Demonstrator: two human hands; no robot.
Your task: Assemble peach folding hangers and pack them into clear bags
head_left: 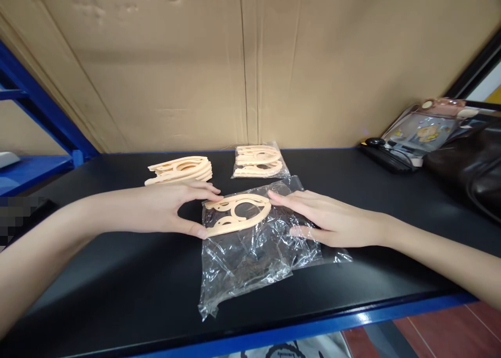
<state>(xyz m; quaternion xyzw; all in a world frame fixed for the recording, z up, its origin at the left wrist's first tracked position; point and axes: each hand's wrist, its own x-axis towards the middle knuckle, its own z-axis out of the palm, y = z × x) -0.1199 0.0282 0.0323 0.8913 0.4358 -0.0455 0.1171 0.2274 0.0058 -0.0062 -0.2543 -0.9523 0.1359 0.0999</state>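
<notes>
- Both hands rest palm-down near mid-frame, over a beige folding hanger and a clear plastic bag; from where I stand, it looks like steadying and lining up.
- Left hand: half open in a wide C, thumb and fingertips touching the hanger's left end, not closed round it.
- Right hand: open, index fingertip at the hanger's right tip, thumb apart on the crinkled film. I can't tell whether the hanger lies inside the bag or on top.
- Shifting hanger and film together would, I'd judge, call for light pressure at both ends.
- Just beyond, left of centre, sits a stack of folded hangers; top centre of the black tabletop, a bagged set of hangers.
- Far right: a clear pouch beside a dark bag.
</notes>
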